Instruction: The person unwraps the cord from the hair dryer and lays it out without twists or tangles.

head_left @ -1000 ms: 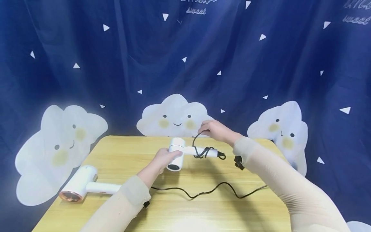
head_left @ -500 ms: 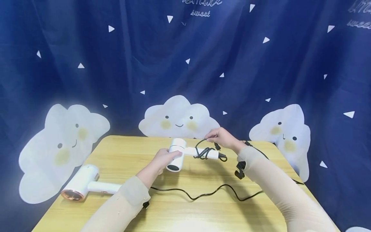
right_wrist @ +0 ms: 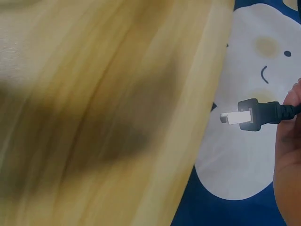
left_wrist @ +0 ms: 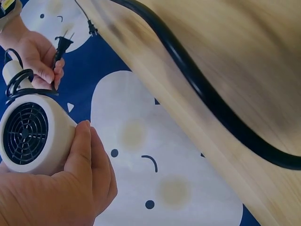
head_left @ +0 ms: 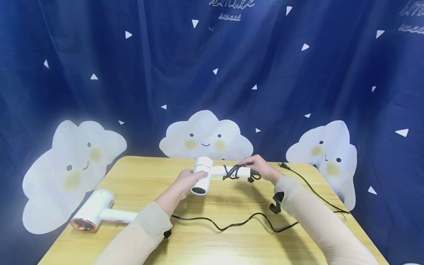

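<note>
My left hand (head_left: 185, 183) grips the barrel of a white hair dryer (head_left: 202, 163), held above the table. In the left wrist view, its round black grille (left_wrist: 26, 133) faces the camera, with fingers wrapped round the casing. Black cord (head_left: 234, 171) is coiled in loose turns about the handle, which points right. Close by the handle's end, my right hand (head_left: 260, 168) pinches the cord near its two-pin plug (left_wrist: 64, 44). The plug sticks out past the fingers; the right wrist view shows its prongs (right_wrist: 235, 117) side-on.
A second white hair dryer (head_left: 94, 209) with a rose-gold rim lies at the table's left. Its black cord (head_left: 232, 224) snakes across to the right, and another plug (head_left: 283, 165) rests near the back edge of the wooden table (head_left: 185, 246). A blue curtain hangs behind.
The right hand has come down and slightly right, from above the handle to beside its end, bringing the cord in closer around it. The left hand keeps its grip nearly in place.
</note>
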